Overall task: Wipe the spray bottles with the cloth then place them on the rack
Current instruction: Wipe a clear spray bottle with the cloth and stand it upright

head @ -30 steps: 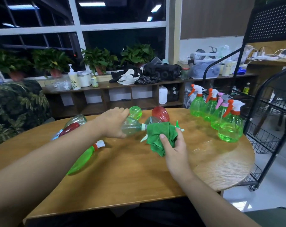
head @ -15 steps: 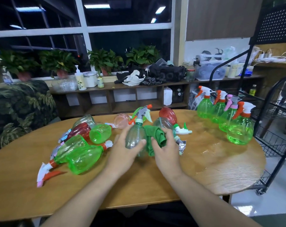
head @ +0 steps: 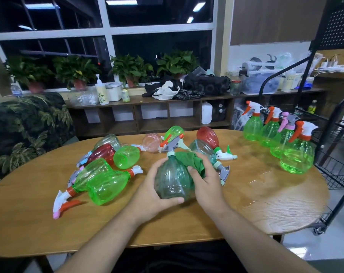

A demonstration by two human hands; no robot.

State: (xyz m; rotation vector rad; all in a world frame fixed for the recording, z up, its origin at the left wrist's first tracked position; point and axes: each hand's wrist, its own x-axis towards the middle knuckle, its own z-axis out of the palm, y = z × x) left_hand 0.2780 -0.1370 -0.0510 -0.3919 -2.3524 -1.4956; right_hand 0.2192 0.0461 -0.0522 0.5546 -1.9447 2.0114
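Since half a second before, I saw both hands bring the smoky clear bottle [head: 171, 178] slightly nearer the table's [head: 265, 203] near edge. The left hand [head: 153, 192] curled round its base and flank, holding it upright just above the table's middle. That let the right hand [head: 206, 184], fingers bunched on the green cloth [head: 191, 160], rub the shoulder. Four green bottles [head: 296, 154] stood at the table's right edge beside the rack [head: 340, 164], staged, I judged, for loading. Others [head: 106, 180] lay on the table's left half.
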